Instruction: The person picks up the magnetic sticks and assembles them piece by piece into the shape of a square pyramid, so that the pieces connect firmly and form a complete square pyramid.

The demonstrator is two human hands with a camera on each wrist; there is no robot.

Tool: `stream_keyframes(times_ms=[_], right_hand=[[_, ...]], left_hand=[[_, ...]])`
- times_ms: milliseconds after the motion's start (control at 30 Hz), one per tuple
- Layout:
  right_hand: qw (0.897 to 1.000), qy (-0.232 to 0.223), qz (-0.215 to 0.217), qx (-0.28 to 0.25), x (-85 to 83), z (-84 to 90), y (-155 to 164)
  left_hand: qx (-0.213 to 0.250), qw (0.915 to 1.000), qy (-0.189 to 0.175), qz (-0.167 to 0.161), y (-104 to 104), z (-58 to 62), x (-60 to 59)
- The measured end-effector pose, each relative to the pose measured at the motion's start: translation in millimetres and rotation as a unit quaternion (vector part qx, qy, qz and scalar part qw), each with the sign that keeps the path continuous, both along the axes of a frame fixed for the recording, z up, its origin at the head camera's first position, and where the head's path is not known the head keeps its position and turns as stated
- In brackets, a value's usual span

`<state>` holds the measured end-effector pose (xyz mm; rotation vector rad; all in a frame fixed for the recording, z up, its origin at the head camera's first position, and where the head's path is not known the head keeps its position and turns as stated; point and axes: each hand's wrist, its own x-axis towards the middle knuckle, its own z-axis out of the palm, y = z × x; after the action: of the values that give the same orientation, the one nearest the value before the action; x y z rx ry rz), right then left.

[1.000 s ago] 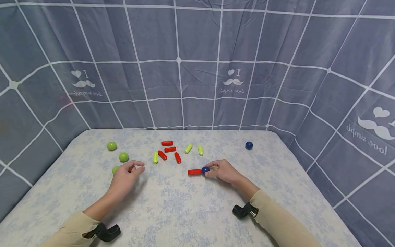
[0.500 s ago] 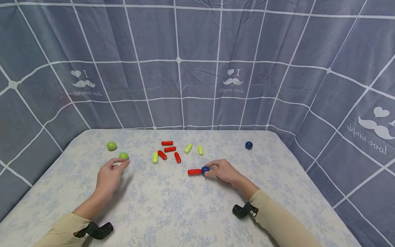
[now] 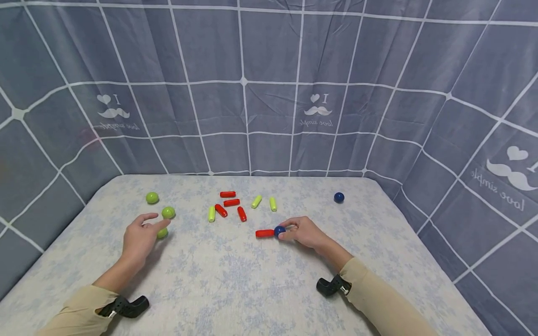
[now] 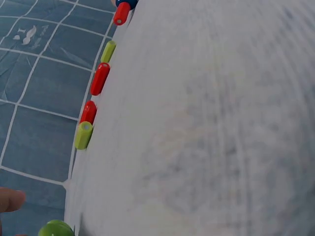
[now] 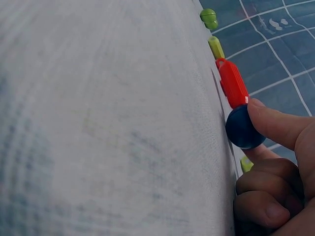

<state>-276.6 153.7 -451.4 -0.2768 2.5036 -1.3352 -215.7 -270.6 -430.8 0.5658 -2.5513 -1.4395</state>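
In the head view my right hand [image 3: 306, 232] pinches a dark blue ball [image 3: 279, 231] between thumb and forefinger. A red ridged rod [image 3: 264, 234] extends left from that ball, end against it. The right wrist view shows the blue ball [image 5: 242, 129] meeting the rod [image 5: 232, 83], whose far end has a small loop. My left hand [image 3: 139, 238] hovers at the left, thumb and forefinger apart, holding nothing. Beside its fingertips are two green balls, one just beyond [image 3: 168, 213] and another partly hidden by the thumb [image 3: 161, 233]. Only fingertips of this hand show in the left wrist view.
A third green ball [image 3: 152, 198] lies at the back left. Several red rods [image 3: 231, 203] and yellow-green rods [image 3: 212, 214] are scattered mid-table. Another blue ball [image 3: 339, 198] sits back right. A grey gridded curtain [image 3: 269, 126] surrounds the patterned tablecloth [image 3: 235, 289].
My left hand has shifted left across the table, and its thumb and forefinger have spread apart. The nearest green ball has come partly into sight. My right hand stays put.
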Motion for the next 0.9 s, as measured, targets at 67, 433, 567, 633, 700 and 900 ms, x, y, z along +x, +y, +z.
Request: stream_keyframes(times_ms=[67, 433, 567, 633, 700, 900], right_hand=[[1.0, -0.003, -0.002, -0.003, 0.2, 1.0, -0.4], [1.0, -0.006, 0.001, -0.013, 1.7, 1.2, 0.6], [1.0, -0.005, 0.004, -0.014, 1.1, 0.8, 1.4], [1.0, -0.005, 0.004, -0.015, 0.8, 0.8, 1.6], [1.0, -0.003, 0.005, -0.015, 0.2, 0.3, 1.4], [1.0, -0.001, 0.011, -0.016, 0.3, -0.1, 1.2]], left_hand=[[-0.002, 1.0, -0.005, 0.001, -1.4, -1.3, -0.1], [-0.005, 0.9998, -0.016, -0.007, -4.9, -8.3, -1.5], [-0.007, 0.9998, -0.015, -0.009, -6.0, -10.7, -1.2], [-0.009, 0.9998, -0.015, -0.01, -6.7, -11.3, -0.5], [-0.011, 0.9997, -0.016, -0.013, -8.0, -11.7, 0.5], [-0.015, 0.9992, -0.023, -0.03, -11.7, -11.3, 3.9]])
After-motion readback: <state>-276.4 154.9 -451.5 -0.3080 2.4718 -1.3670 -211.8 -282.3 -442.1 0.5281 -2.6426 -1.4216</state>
